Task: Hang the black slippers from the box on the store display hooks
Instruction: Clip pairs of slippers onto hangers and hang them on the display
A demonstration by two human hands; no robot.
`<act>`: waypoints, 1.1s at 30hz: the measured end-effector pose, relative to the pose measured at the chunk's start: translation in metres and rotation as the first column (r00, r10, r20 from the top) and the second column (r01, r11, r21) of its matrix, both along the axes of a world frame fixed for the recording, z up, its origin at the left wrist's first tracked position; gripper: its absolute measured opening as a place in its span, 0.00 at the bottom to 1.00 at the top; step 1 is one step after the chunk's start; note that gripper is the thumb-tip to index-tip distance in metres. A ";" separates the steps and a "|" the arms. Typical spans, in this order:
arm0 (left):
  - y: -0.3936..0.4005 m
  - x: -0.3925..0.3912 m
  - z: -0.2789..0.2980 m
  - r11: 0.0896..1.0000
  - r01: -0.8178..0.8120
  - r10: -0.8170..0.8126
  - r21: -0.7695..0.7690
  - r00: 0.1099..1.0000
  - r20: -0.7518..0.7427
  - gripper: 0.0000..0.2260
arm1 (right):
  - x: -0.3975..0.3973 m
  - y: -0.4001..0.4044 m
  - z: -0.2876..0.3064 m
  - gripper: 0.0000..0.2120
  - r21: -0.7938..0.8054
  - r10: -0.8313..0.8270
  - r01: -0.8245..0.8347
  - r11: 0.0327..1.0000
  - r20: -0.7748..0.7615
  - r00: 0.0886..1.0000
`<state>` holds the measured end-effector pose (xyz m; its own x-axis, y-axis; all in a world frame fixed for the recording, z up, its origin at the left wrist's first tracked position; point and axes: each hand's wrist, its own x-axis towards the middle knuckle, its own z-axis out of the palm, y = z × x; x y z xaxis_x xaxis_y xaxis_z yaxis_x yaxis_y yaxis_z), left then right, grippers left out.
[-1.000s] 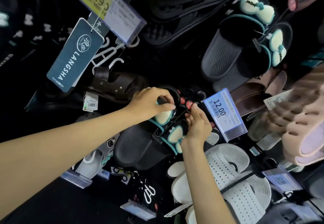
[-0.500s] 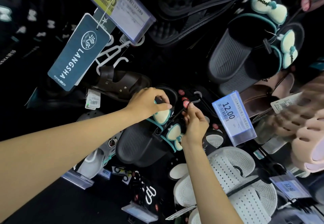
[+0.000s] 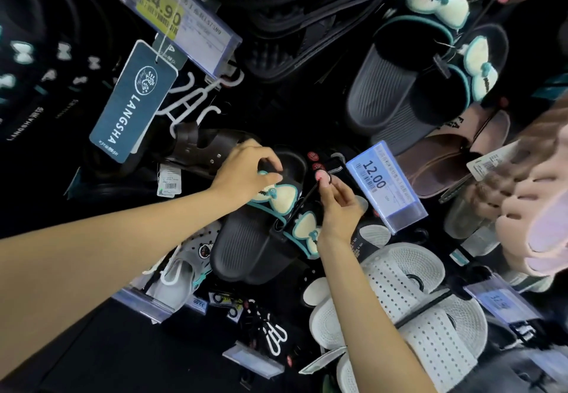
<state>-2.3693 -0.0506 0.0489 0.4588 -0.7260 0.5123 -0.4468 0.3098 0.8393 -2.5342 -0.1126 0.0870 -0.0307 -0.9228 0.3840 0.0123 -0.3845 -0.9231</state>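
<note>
Slippers (image 3: 261, 239), a black pair with cream bows edged in teal, sit clipped on a thin black hanger (image 3: 302, 205) in the middle of the head view, among other hung footwear. The left hand (image 3: 246, 174) pinches the upper slipper's strap; the right hand (image 3: 338, 205) pinches the hanger's top near the display hook (image 3: 336, 159), beside the 12.00 price tag (image 3: 384, 183). The hanger loop could miss the hook tip in this crowded, dark rack, and the pair might slip off, or snag neighbouring white slippers (image 3: 408, 300).
</note>
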 end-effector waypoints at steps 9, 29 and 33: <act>0.055 0.018 0.001 0.990 0.029 -0.053 0.138 0.983 0.175 0.01 | -0.001 0.048 -0.025 0.05 -0.139 0.040 -0.073 0.988 -0.232 0.972; 0.350 0.117 -0.007 0.730 -0.341 -0.068 0.592 0.826 0.560 0.05 | 0.127 0.236 -0.050 0.04 -0.110 0.234 -0.770 0.628 -0.917 0.322; 0.396 0.138 -0.008 0.631 -0.430 -0.075 0.646 0.795 0.602 0.05 | 0.159 0.267 -0.048 0.03 -0.032 0.243 -0.823 0.567 -0.948 0.204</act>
<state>-2.2309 0.3453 0.0407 0.4570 -0.8882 0.0481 -0.8479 -0.4187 0.3252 -2.3751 0.1541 0.0391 0.9569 -0.2283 0.1795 -0.1700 -0.9414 -0.2912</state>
